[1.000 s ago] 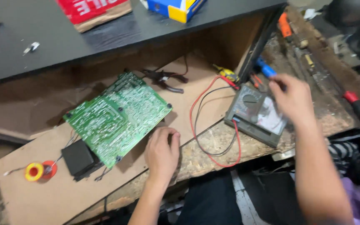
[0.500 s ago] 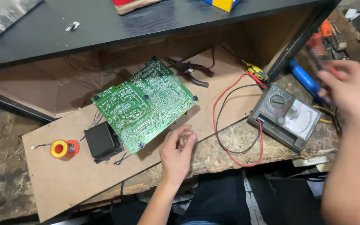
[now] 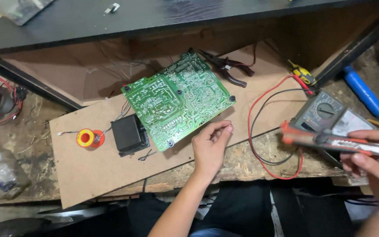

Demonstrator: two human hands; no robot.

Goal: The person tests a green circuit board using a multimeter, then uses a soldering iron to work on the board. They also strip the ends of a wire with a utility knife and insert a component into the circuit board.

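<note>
On the slanted fibreboard sheet [image 3: 88,171] across the bench, the green circuit board [image 3: 178,100] lies solder side up, with a black block-shaped part [image 3: 129,134] just off its left corner. The left hand [image 3: 210,147] rests at the board's near edge, its fingers curled and thumb and forefinger pinched on something small that is too tiny to identify. At the near right, the right hand [image 3: 373,164] closes around an orange-handled tool [image 3: 334,141], seemingly a soldering iron, held level, with its tip aimed left. It hovers over the analogue meter [image 3: 327,116], well apart from the board. Judging by this, good work means steadying the left wrist on the sheet and keeping the tool's tip clear of the red and black test leads [image 3: 268,127] looped between meter and board.
</note>
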